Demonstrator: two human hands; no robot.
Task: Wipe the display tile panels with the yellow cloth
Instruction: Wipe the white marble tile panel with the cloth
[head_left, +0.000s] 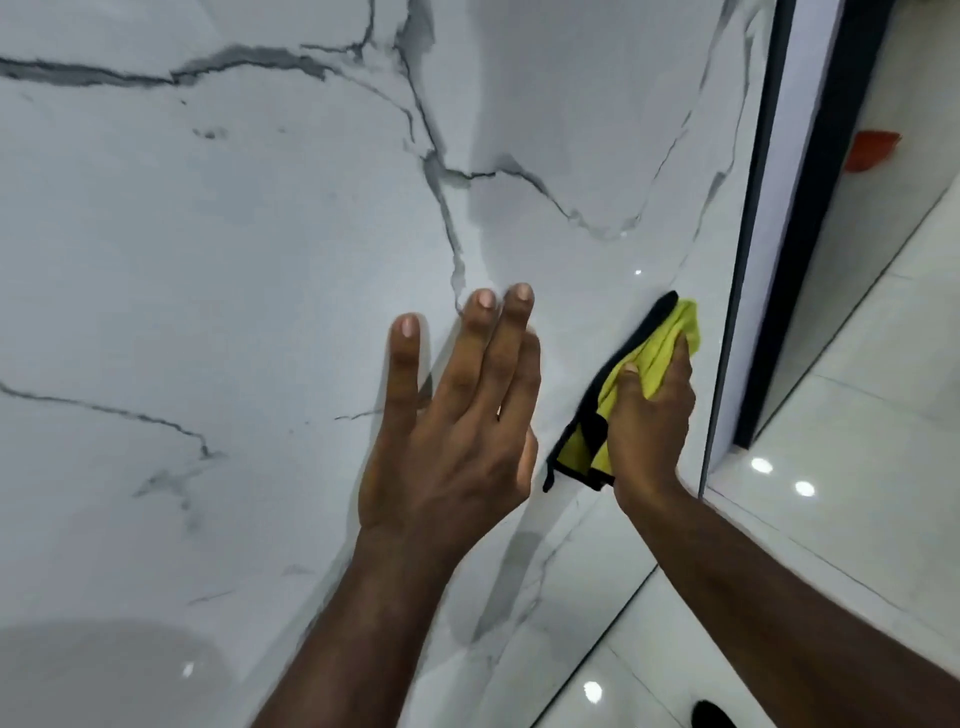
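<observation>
A large white marble-look tile panel (234, 260) with dark grey veins fills most of the view, standing upright. My left hand (457, 426) lies flat against it with straight fingers, near the middle. My right hand (649, 415) grips the yellow cloth (660, 348), which has a black edge, and presses it on the panel close to its right edge. Part of the cloth hangs below my right hand.
A black frame strip (795, 234) runs down just right of the panel's edge. Beyond it lies a glossy white tiled floor (857, 415) with light reflections. An orange object (872, 150) lies on the floor at the far right. A dark shoe tip (711, 714) shows at the bottom.
</observation>
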